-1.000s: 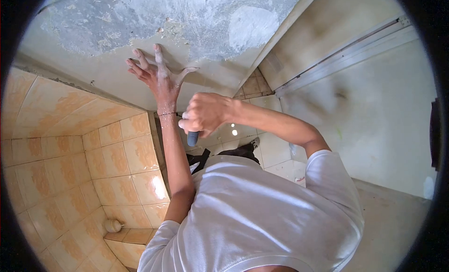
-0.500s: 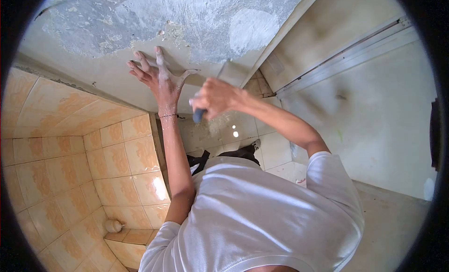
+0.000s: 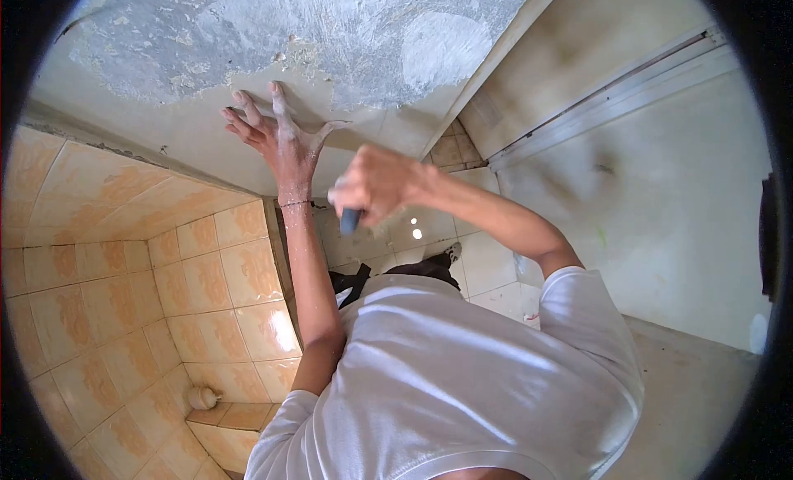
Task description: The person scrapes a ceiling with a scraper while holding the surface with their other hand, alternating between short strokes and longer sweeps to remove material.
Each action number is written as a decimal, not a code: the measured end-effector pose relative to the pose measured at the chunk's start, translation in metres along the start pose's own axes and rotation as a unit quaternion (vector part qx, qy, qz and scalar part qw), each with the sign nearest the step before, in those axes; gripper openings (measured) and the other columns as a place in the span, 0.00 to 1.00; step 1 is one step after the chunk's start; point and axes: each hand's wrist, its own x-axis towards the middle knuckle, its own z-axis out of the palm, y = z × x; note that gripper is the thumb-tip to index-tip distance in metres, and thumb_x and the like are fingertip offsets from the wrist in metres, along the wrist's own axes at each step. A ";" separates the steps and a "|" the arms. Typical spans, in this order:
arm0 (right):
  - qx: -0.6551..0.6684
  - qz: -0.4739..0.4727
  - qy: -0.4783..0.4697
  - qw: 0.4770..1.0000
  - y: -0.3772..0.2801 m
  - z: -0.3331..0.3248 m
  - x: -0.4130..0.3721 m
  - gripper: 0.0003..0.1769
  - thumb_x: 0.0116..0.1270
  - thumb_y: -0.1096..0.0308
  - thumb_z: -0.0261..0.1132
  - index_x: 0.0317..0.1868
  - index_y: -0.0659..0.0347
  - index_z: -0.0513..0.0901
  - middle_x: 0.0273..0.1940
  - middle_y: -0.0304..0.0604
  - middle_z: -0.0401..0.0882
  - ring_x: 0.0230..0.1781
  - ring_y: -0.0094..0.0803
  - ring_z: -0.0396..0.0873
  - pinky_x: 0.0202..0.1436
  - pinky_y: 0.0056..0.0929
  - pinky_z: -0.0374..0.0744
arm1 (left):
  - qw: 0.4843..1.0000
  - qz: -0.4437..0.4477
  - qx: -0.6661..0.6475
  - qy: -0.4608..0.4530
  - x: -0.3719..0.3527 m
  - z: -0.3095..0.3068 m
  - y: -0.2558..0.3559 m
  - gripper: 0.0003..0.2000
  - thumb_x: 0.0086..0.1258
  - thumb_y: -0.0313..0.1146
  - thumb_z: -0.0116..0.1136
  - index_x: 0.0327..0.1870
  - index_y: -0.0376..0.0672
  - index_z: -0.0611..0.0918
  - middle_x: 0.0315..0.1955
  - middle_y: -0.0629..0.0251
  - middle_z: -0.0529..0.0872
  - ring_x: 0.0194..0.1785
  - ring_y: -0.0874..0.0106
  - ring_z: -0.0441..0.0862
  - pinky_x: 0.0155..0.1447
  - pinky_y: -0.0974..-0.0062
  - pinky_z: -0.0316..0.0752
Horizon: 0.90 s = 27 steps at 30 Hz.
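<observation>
Dusted with white powder, my left hand (image 3: 285, 145) lies spread against the lower painted part of the wall (image 3: 190, 137). Above its fingertips the paint is gone, and a rough grey-white patch (image 3: 330, 34) shows. To the right, my right hand (image 3: 376, 187) is wrapped round a tool with a dark handle (image 3: 350, 220), whose butt sticks out below the fist. The tool's far end cannot be made out clearly near the wall. A smoother, paler oval (image 3: 446, 50) marks the right side of the rough patch.
Orange-patterned tiles (image 3: 198, 282) cover the walls at the left, with a small round pale object (image 3: 202, 397) on a tiled ledge. A pale door or panel (image 3: 644, 199) stands at the right. White floor tiles (image 3: 483, 265) and a shoe (image 3: 453, 251) show below.
My right hand has moved slightly left and the tool handle has dropped a little. My left hand keeps its place on the wall.
</observation>
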 end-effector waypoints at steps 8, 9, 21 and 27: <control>0.025 0.008 0.019 0.999 -0.015 -0.005 0.001 0.07 0.48 0.72 0.69 0.25 0.51 0.79 0.18 0.30 0.79 0.15 0.23 0.78 0.15 0.27 0.74 | 1.000 -0.003 0.001 -0.007 0.000 0.000 0.000 0.62 0.43 0.73 0.74 0.82 0.54 0.61 0.83 0.45 0.38 0.83 0.35 0.25 0.80 0.29 0.30; 0.027 0.016 0.021 0.999 -0.006 -0.005 0.000 0.07 0.47 0.73 0.69 0.25 0.51 0.79 0.18 0.30 0.79 0.15 0.23 0.78 0.15 0.27 0.74 | 1.000 -0.003 0.003 -0.005 0.000 -0.001 0.000 0.62 0.43 0.72 0.75 0.82 0.54 0.61 0.83 0.45 0.38 0.83 0.36 0.25 0.80 0.29 0.30; 0.042 0.058 0.035 0.997 0.018 -0.016 -0.008 0.07 0.47 0.71 0.71 0.24 0.51 0.79 0.19 0.31 0.82 0.16 0.29 0.81 0.17 0.33 0.76 | 1.000 0.001 0.001 -0.005 -0.001 -0.001 -0.001 0.61 0.43 0.70 0.76 0.82 0.54 0.62 0.83 0.43 0.38 0.83 0.36 0.25 0.80 0.29 0.30; 0.061 0.029 0.027 0.997 -0.004 -0.021 0.001 0.07 0.48 0.71 0.70 0.24 0.50 0.79 0.18 0.29 0.81 0.16 0.25 0.81 0.17 0.30 0.75 | 1.000 -0.007 0.001 -0.016 0.000 -0.004 0.002 0.62 0.43 0.70 0.76 0.82 0.54 0.61 0.83 0.44 0.37 0.83 0.36 0.25 0.80 0.29 0.30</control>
